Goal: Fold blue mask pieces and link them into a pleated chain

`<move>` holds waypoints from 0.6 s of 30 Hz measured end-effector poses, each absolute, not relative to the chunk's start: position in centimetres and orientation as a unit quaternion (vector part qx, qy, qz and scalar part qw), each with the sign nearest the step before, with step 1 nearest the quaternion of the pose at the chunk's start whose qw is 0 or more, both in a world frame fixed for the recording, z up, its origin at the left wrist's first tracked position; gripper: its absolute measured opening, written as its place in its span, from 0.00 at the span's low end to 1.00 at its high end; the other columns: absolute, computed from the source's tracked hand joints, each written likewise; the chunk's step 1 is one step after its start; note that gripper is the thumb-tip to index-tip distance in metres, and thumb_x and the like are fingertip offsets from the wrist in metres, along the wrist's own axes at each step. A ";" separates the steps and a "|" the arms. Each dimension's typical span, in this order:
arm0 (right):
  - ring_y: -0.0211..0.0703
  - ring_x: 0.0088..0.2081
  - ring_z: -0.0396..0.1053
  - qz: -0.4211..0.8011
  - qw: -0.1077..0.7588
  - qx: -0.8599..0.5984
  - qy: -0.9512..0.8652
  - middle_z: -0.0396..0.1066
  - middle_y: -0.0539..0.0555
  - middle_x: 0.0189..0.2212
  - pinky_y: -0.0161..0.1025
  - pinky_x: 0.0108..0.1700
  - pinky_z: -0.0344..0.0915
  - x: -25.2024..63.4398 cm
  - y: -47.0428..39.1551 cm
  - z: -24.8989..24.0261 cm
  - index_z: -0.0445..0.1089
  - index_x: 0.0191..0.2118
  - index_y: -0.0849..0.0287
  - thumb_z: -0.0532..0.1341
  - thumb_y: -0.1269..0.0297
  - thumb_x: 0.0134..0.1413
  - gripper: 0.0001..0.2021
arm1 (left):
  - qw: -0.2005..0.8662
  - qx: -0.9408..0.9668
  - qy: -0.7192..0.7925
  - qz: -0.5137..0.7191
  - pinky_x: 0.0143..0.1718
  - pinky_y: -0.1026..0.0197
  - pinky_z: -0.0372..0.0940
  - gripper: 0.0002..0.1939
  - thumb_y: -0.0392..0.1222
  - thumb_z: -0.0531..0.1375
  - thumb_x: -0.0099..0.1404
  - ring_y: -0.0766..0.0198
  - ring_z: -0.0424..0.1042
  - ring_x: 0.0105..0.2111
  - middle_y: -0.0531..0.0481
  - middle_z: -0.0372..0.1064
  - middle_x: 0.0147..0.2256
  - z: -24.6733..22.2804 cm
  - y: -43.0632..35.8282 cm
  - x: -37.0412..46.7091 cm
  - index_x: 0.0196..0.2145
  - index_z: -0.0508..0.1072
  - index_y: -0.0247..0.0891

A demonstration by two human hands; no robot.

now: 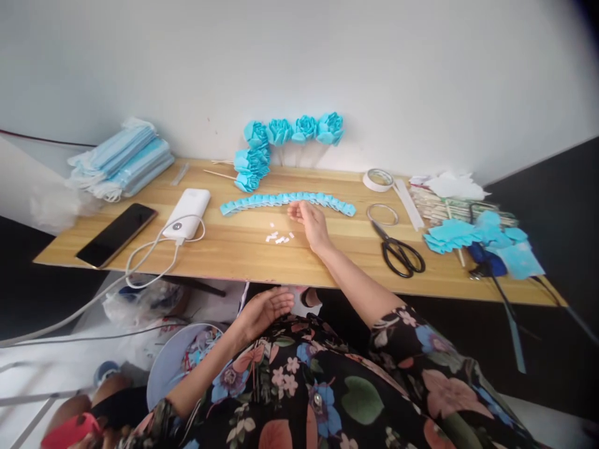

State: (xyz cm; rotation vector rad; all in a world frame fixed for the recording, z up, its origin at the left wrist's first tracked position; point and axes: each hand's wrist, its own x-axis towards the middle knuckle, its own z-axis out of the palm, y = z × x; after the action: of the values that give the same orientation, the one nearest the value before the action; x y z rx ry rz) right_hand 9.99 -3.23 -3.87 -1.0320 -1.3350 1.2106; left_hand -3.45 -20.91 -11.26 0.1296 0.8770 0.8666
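from where i stand, the row of blue pieces (262,200) lies on the table (224,255) just beyond the fingertips of the right hand (314,227), straight ahead and spreading off to both sides. its long axis runs left to right, roughly along the table, with the middle bowed towards the wall (299,62) and both ends dipping back towards the person. the right hand is clearly the nearer one: its fingers are loosely bent and close together at the near edge of the row, a little right of its middle, and i can't tell whether they touch it or pinch anything small. the left hand (264,312) is below the table's front edge, near the lap, palm up, its fingers stretched out and apparently holding nothing. the row looks like many small, soft, light blue pieces, overlapping one another like shingles, slightly crinkled, a bit paler along the near side. some tiny white bits (281,239) are scattered between the row and the front edge, to the left of the right wrist. blue paper-like flowers (279,132) sit behind the row, against the wall, and black-handled scissors (402,257) lie well to the right.
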 end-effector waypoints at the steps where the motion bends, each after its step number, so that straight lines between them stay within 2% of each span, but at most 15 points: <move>1: 0.43 0.43 0.76 0.512 0.501 -0.413 -0.562 0.77 0.57 0.39 0.45 0.52 0.72 9.1 -2.6 -4.0 0.71 0.40 0.56 0.54 0.33 0.56 0.29 | 0.817 0.028 0.410 0.405 0.43 0.60 0.72 0.12 0.37 0.55 0.71 0.60 0.80 0.37 0.39 0.80 0.38 -11.2 -20.6 -3.9 0.40 0.78 0.28; 5: 0.41 0.37 0.77 0.589 0.416 -0.369 -0.587 0.77 0.54 0.33 0.40 0.45 0.74 5.9 -1.7 -3.4 0.71 0.38 0.56 0.54 0.32 0.55 0.29 | 0.824 -0.036 0.404 0.396 0.44 0.59 0.72 0.14 0.34 0.50 0.71 0.58 0.80 0.39 0.36 0.79 0.38 -10.9 -18.8 -4.8 0.36 0.75 0.28; 9: 0.39 0.28 0.76 0.681 0.311 -0.337 -0.570 0.76 0.50 0.25 0.37 0.34 0.74 4.7 -4.2 -2.7 0.69 0.39 0.56 0.56 0.32 0.55 0.28 | 0.851 -0.051 0.388 0.349 0.47 0.57 0.71 0.15 0.30 0.48 0.68 0.55 0.79 0.41 0.30 0.77 0.38 -11.1 -17.4 -4.8 0.40 0.74 0.23; 11: 0.39 0.27 0.76 0.683 0.291 -0.335 -0.580 0.76 0.50 0.24 0.35 0.32 0.73 5.0 -6.7 -2.6 0.69 0.39 0.56 0.54 0.33 0.57 0.28 | 0.867 -0.034 0.377 0.325 0.50 0.56 0.70 0.16 0.30 0.48 0.67 0.54 0.78 0.44 0.27 0.76 0.39 -11.0 -17.3 -4.7 0.41 0.73 0.20; 14: 0.37 0.27 0.74 0.622 0.324 -0.350 -0.621 0.74 0.48 0.23 0.34 0.33 0.72 5.6 -10.9 -2.5 0.70 0.39 0.55 0.50 0.36 0.62 0.26 | 0.864 0.055 0.405 0.293 0.51 0.54 0.70 0.18 0.33 0.45 0.70 0.55 0.77 0.44 0.34 0.77 0.38 -10.4 -17.7 -4.6 0.40 0.74 0.26; 16: 0.37 0.28 0.74 0.585 0.332 -0.337 -0.659 0.74 0.48 0.24 0.35 0.36 0.71 5.9 -13.4 -2.5 0.71 0.39 0.54 0.48 0.41 0.66 0.24 | 0.833 0.159 0.443 0.291 0.48 0.53 0.71 0.22 0.39 0.41 0.74 0.57 0.77 0.41 0.42 0.75 0.32 -10.0 -18.3 -4.9 0.40 0.75 0.33; 18: 0.38 0.31 0.75 0.557 0.333 -0.311 -0.694 0.75 0.50 0.26 0.37 0.40 0.71 6.0 -15.1 -2.7 0.72 0.39 0.54 0.47 0.46 0.69 0.22 | 0.778 0.262 0.481 0.308 0.46 0.52 0.71 0.24 0.44 0.40 0.74 0.57 0.75 0.36 0.48 0.69 0.24 -9.6 -19.0 -5.7 0.39 0.75 0.37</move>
State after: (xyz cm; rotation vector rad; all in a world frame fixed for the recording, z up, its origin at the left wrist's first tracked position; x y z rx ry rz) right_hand 6.02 -15.09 -2.66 -0.8110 -1.8134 1.4555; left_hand -5.69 -19.01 -9.65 0.5674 1.0396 0.6664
